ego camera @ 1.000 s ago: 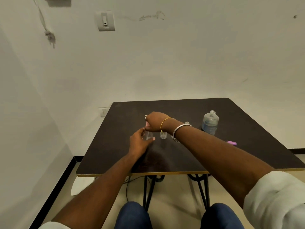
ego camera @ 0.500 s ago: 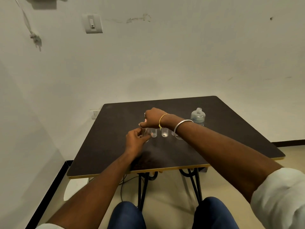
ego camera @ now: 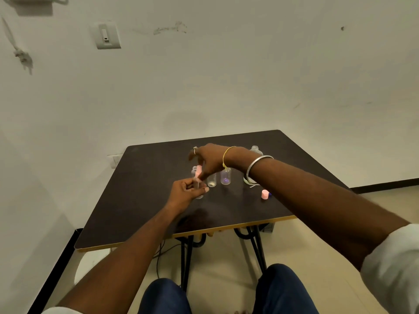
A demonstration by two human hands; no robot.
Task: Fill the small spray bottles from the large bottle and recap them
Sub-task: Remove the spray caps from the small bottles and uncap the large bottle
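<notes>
Clear plastic, the small spray bottle point(ego camera: 199, 195) is inside my left hand point(ego camera: 187, 192), with fingers and thumb curled round it. I cannot tell if its base touches the table point(ego camera: 140, 200) or is just above it. 1 second ago this hand was only reaching for the bottle with loose fingers; now it grips it and has brought it a little toward me, out of the row.

My right hand point(ego camera: 212, 163) is directly above my left. Its fingertips pinch a pink spray cap point(ego camera: 199, 170) just over the bottle's neck, and a thin tube seems to hang below the cap. Before, no cap showed in these fingers. I judge that the cap step for this bottle is now in hand. Whether the cap is coming off for filling or going on after it, I cannot say, because no liquid level is visible.

Just right of my left hand, below my right hand, 2 more small bottles point(ego camera: 212, 180) stand upright without caps. 1 further bottle point(ego camera: 194, 171) stands behind the pink cap, half hidden. Beside my right forearm lies a loose pink cap point(ego camera: 264, 194), touching something blue that is too small to name.

Beyond my right wrist stands the large bottle point(ego camera: 255, 149); only its open neck and shoulder show. My silver bangle point(ego camera: 256, 168) hides part of something white on the table.
</notes>
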